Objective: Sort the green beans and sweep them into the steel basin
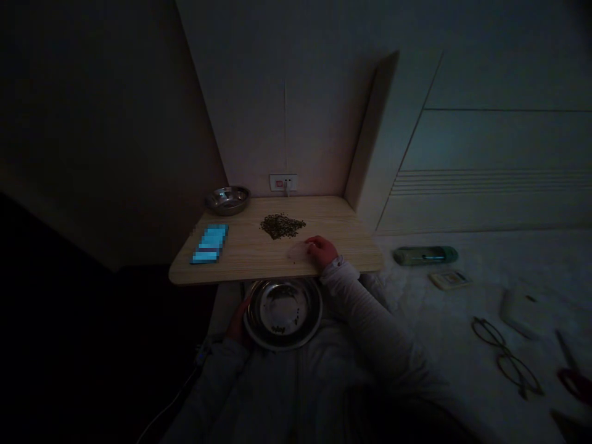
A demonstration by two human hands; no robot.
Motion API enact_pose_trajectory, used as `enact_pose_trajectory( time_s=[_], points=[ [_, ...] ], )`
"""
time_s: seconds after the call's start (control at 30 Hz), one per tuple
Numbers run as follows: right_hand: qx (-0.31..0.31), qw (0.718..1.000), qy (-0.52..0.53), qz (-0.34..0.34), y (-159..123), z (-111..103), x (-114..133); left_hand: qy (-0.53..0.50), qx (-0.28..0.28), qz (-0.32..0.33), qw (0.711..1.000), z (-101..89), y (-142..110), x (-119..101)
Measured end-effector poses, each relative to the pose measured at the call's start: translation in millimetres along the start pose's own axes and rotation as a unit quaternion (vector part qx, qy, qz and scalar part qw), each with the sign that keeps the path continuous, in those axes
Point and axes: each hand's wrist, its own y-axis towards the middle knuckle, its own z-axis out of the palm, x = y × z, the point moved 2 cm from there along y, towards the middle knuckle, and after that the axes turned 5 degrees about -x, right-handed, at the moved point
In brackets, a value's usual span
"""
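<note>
Your pile of dark grains (pixel 280 227) lies loose on the table (pixel 245 266), right around its middle and a little toward the back edge, and only a few similar bits (pixel 278 330) sit in the steel basin (pixel 283 302) just below the front edge. So, as far as one can judge, little is done and most is left. Your left hand (pixel 238 324) has its grip clamped on the basin's left side. Your right hand (pixel 324 251), near the front edge toward the right corner, has its grip closed on what looks like a thin clear sheet (pixel 296 250), though the light is poor. You'll find no readable brand or label: the phone (pixel 210 243) near the front left corner is lit but blocked out, and any print on the green pack (pixel 425 255) on the bed is too dim.
</note>
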Motion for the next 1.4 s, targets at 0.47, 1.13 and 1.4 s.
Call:
enact_pose_trajectory(
  time_s=[0.47, 1.13, 1.4],
  points=[
    [0.017, 0.998, -0.044, -0.042, -4, 1, 1, -0.007, 0.001, 0.007, 1.000, -5.4, 5, 2],
    [0.130, 0.990, -0.032, -0.042, -4, 5, -3, -0.005, 0.002, 0.007, 1.000, 2.5, -4, 0],
    [0.138, 0.989, -0.031, -0.046, -4, 6, -5, 0.008, -0.017, 0.011, 1.000, -0.5, -2, 2]
  ],
)
